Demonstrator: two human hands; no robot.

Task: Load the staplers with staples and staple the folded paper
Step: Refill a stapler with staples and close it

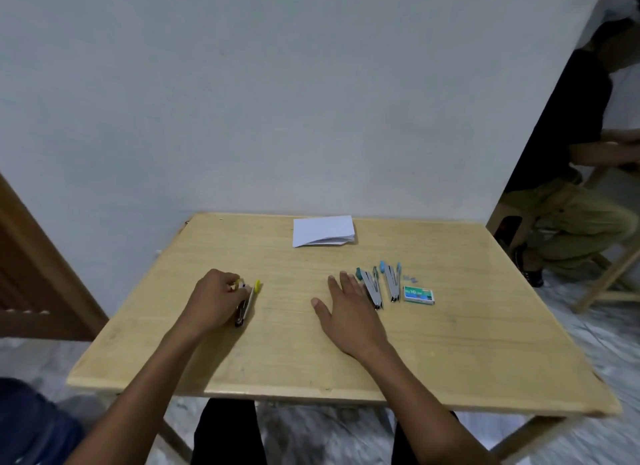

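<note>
Left hand (214, 300) curls its fingers round the yellow stapler (247, 305); right hand (349, 312) lies flat, fingers spread, beside the teal stapler (372, 290).

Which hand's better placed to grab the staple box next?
Right. The right hand lies open on the staple box side of the table; the left hand is curled round the yellow stapler, farther away.

A pale tan table (311, 360) with faint wood grain carries a white folded paper (322, 230), a silver yellow-tipped stapler (247, 302), a silver teal-tipped stapler (371, 286), a silver light-blue-tipped stapler (391, 281) and a green-and-white staple box (418, 295), against a plain whitish wall (277, 101) and a grey-white marbled floor (311, 437)
</note>
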